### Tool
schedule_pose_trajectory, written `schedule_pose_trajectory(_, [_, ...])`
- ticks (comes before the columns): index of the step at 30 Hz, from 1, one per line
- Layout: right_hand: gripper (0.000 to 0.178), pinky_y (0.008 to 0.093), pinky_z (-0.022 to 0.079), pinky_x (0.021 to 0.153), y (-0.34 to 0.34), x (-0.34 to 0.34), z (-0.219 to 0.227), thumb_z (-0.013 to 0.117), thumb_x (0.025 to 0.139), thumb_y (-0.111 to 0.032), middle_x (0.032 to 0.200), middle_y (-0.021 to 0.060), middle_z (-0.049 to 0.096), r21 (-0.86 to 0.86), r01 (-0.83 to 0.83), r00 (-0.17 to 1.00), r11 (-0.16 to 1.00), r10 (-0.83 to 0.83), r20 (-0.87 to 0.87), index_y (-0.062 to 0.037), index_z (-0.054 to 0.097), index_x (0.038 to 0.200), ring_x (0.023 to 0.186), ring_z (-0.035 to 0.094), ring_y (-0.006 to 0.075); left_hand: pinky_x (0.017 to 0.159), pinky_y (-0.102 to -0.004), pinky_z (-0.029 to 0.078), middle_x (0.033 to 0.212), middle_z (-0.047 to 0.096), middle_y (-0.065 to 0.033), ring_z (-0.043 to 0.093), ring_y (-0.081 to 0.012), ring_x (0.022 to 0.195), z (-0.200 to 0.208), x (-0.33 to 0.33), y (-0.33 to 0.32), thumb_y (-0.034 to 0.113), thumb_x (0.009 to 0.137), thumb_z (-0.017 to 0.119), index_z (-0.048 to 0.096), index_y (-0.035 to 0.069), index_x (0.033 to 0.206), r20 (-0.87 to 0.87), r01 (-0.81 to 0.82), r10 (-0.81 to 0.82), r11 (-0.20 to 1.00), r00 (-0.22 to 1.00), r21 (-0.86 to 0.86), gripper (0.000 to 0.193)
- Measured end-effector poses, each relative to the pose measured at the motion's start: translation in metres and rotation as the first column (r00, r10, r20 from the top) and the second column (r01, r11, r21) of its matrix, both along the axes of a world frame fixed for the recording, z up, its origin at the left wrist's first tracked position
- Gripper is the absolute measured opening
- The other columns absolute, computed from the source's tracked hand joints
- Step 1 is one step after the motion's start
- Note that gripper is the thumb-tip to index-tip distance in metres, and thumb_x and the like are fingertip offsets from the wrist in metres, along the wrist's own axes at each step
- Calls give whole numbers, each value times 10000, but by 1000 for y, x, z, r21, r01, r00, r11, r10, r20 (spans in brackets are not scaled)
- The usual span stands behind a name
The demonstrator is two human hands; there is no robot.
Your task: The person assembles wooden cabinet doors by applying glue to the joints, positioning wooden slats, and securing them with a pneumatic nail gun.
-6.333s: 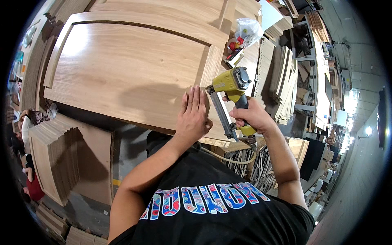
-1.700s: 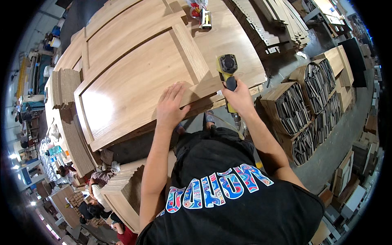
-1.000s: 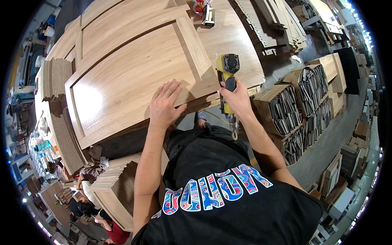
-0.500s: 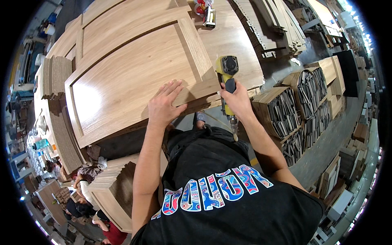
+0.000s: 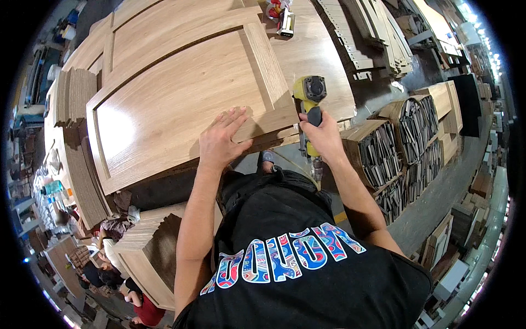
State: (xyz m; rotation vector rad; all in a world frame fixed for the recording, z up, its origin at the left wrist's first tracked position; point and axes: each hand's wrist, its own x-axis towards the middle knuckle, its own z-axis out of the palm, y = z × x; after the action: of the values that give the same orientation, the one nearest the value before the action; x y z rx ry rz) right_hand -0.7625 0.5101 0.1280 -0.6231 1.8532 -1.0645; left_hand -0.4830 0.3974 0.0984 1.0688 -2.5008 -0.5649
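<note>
My left hand (image 5: 223, 141) lies flat with spread fingers on the near rail of a framed light-wood door panel (image 5: 181, 93), close to its near edge. In my right hand (image 5: 325, 138) is a yellow and black air nail gun (image 5: 311, 90), my fingers wrapped round its dark grip. The tool stands beside the panel's near right corner, its head at the frame's right end and its metal air fitting toward my body. From this view I cannot tell whether its nose touches the wood.
Beneath the panel is a wood-topped bench (image 5: 323, 60), with a small box (image 5: 286, 24) at its far side. Stacked boards (image 5: 76, 104) stand on the left. Bundled strips (image 5: 379, 153) sit on the floor at right. People (image 5: 118, 274) are at lower left.
My right hand has shifted slightly to the right with the nail gun, away from the panel's end. My left hand stays pressed in the same place on the panel.
</note>
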Motion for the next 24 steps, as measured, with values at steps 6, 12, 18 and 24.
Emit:
schedule_pose_trajectory(6, [151,292,576,641,3,-26,72,722,981,-31,844,78,735,-75,-66,998,995,67,11,53,678,1098,701,697,129,1232,-425,544,1565,709,39,647,-221,1474,-5,2,-2,341,826,945,775,202,1407,8,-6,6,1000,1000,-9,621])
schedule_pose_trajectory(12, [178,302,565,586,7,-35,137,750,957,-41,772,49,680,174,-230,971,958,215,102,40,646,1076,617,667,138,1262,-408,516,1581,695,28,623,-216,1496,-2,2,1,439,833,928,748,205,1447,15,-19,19,1000,1000,21,682])
schedule_pose_trajectory(18, [202,290,567,594,2,-22,130,721,948,-39,791,47,684,277,-371,927,887,332,177,59,658,1114,619,667,126,1291,-402,488,1594,685,23,608,-204,1512,1,2,0,438,838,921,730,215,1475,-6,-27,28,998,1000,48,702])
schedule_pose_trajectory(24, [405,280,571,618,-6,-10,129,680,938,-42,788,28,655,330,-395,919,857,364,152,65,694,1329,636,643,107,1284,-409,508,1561,710,37,633,-207,1487,-2,3,-1,480,843,927,765,232,1434,-32,-28,29,999,999,19,661])
